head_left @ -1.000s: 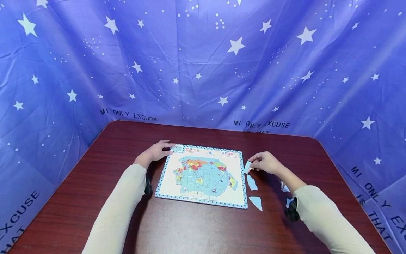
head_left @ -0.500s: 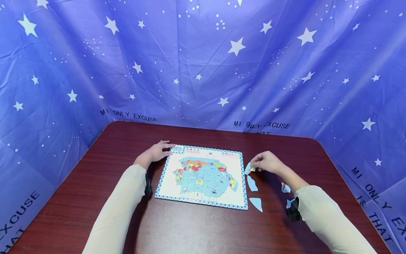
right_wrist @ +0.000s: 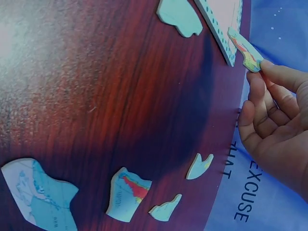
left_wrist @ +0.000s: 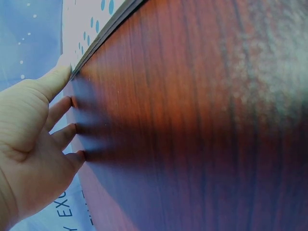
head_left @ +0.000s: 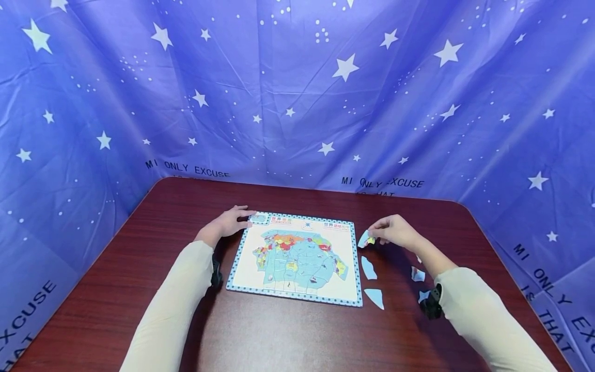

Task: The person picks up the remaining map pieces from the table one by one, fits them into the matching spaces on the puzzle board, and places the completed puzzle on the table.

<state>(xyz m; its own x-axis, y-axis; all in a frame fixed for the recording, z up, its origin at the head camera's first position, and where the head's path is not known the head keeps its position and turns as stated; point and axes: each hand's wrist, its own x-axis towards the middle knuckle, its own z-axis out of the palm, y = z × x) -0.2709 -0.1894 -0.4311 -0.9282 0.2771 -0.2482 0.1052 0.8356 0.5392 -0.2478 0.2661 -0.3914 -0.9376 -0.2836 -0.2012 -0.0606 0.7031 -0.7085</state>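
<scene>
A world-map jigsaw board [head_left: 246, 268] with a blue dotted border lies on the table, its middle filled with map pieces. At its far left corner rests my left hand [head_left: 228, 222]. In the left wrist view the thumb [left_wrist: 57, 81] touches the board's edge, and the other visible fingers are spread against the table. Just off the board's right edge, my right hand [head_left: 396, 231] pinches a jigsaw piece [head_left: 364, 240] between thumb and fingers. That piece [right_wrist: 244, 52] is pale blue with red and yellow patches, held tilted above the table in the right wrist view.
Two pale blue pieces, one curved [head_left: 369, 268] and one pointed [head_left: 374, 298], lie right of the board. Several more pieces, including one with a red patch [right_wrist: 130, 195], lie beneath the right forearm. A starry blue curtain [head_left: 297, 103] surrounds the dark red table [head_left: 279, 336].
My right hand has risen slightly and shifted away from me with the pinched piece, showing more of its coloured part. My left hand stays at the board's corner.
</scene>
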